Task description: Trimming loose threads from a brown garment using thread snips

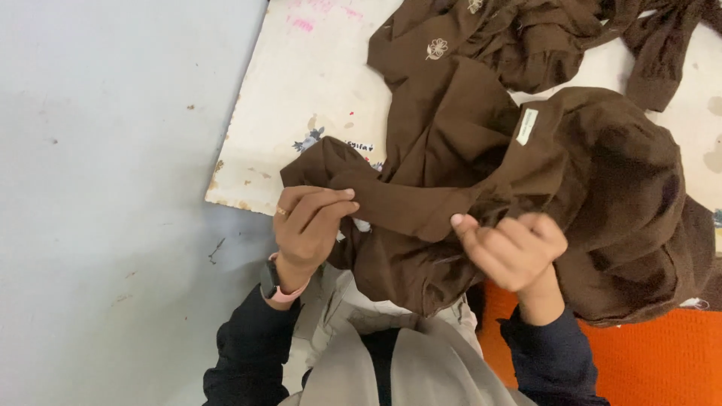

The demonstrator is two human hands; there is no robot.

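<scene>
Brown garment (466, 158): dark brown cloth, bunched and folded, lying partly over the person's lap and partly on the pale board, with a small white label (527, 126) showing on its upper fold.

Left hand (310, 225): fingers curling together and pinching a folded strip of the brown garment near its left end; a ring is showing on one finger and a pink-strapped watch (275, 286) is sitting on the wrist.

Right hand (513, 248): closing into a loose fist, clamping a gathered part of the same garment, thumb pointing up and to the left. The cloth is stretching between the two hands.

Pale board (301, 98): a worn, cream-coloured sheet with chipped edges and pink smudges, lying on the grey floor (105, 188).

Second brown piece (481, 37): more dark brown cloth with a small pale flower motif (436, 49), lying on the board beyond the held garment and touching it.

Orange mat (654, 353): textured, sitting beside the person's right arm, under the garment's lower edge.
</scene>
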